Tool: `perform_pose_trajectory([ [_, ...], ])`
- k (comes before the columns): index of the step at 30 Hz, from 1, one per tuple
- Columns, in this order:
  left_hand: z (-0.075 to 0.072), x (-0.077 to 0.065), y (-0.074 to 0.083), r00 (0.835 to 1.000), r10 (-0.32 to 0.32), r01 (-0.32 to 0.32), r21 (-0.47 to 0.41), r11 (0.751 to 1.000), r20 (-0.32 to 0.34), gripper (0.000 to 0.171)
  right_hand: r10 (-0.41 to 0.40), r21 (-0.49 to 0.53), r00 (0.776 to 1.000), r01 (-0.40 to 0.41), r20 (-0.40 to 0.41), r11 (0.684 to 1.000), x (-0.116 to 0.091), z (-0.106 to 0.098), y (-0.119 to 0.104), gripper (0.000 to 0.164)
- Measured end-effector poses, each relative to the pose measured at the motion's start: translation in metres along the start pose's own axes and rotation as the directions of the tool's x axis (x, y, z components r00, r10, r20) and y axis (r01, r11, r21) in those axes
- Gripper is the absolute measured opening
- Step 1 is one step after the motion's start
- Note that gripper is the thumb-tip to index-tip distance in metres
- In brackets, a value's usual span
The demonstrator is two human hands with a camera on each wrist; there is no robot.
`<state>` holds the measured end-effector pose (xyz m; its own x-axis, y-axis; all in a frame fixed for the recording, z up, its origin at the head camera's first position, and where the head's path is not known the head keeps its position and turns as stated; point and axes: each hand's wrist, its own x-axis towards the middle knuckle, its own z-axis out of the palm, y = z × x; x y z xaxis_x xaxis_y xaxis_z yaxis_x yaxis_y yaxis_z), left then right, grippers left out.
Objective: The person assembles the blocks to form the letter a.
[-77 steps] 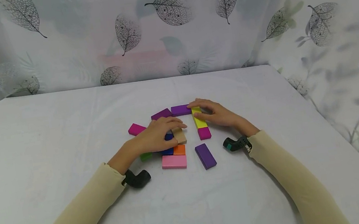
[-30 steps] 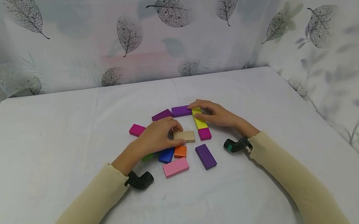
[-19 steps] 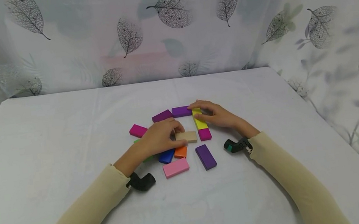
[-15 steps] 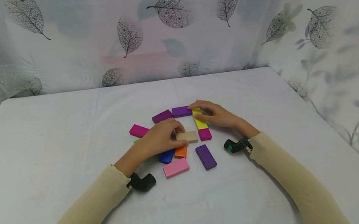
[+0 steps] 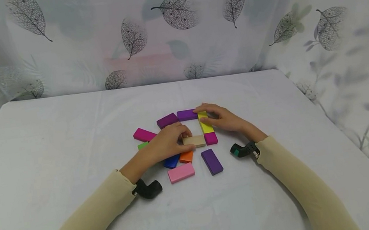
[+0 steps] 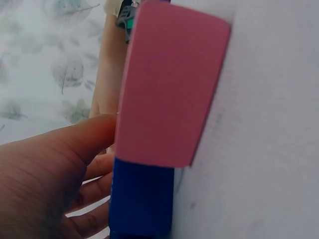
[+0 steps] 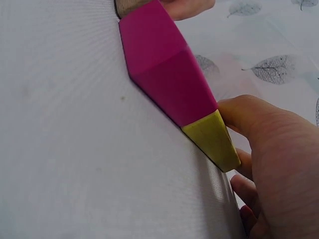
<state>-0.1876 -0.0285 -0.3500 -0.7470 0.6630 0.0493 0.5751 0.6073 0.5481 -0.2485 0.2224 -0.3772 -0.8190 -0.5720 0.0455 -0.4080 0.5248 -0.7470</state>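
Note:
My left hand pinches a plain wooden block between thumb and fingers. The block lies crosswise, its right end right at a short magenta block. Beyond that, my right hand holds the far part of a yellow block, thumb on its upper side and fingers round its far end. In the right wrist view the thumb meets the yellow block where it joins the magenta one. A pink block and a blue block fill the left wrist view, in front of the left hand.
Two purple blocks, one straight and one angled, line the far side. Left of them lie a magenta-pink block and a green one, partly hidden. Nearer are an orange block and a dark purple block.
The left hand has turned the wooden block crosswise and slid it right, up to the short magenta block. The blue and pink blocks shifted and tilted slightly. The right hand stayed put.

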Motion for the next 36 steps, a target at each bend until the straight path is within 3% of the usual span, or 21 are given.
perform_pose_trajectory([
  [11,0.002,-0.002,0.000,1.000,0.004,-0.004,-0.006,1.000,-0.006,0.037,-0.002,0.024,1.000,0.002,0.004,1.000,0.001,0.003,-0.003,0.043],
  [19,0.004,-0.001,0.002,1.000,0.002,-0.002,0.011,1.000,-0.004,0.039,0.026,0.015,0.999,-0.026,0.020,1.000,-0.009,0.000,-0.040,0.041],
  [26,0.005,-0.002,0.003,1.000,0.007,-0.007,0.025,1.000,-0.018,0.038,0.021,0.024,1.000,-0.021,0.013,0.999,-0.011,0.000,-0.045,0.041],
  [34,0.002,-0.002,0.003,1.000,0.013,-0.012,0.045,0.999,-0.007,0.040,0.004,0.008,1.000,-0.004,-0.002,1.000,-0.001,0.001,-0.002,0.042],
  [36,0.000,-0.003,0.003,1.000,0.010,-0.010,0.047,0.999,-0.004,0.041,0.001,0.004,1.000,-0.001,-0.002,1.000,-0.001,0.001,-0.002,0.042],
])
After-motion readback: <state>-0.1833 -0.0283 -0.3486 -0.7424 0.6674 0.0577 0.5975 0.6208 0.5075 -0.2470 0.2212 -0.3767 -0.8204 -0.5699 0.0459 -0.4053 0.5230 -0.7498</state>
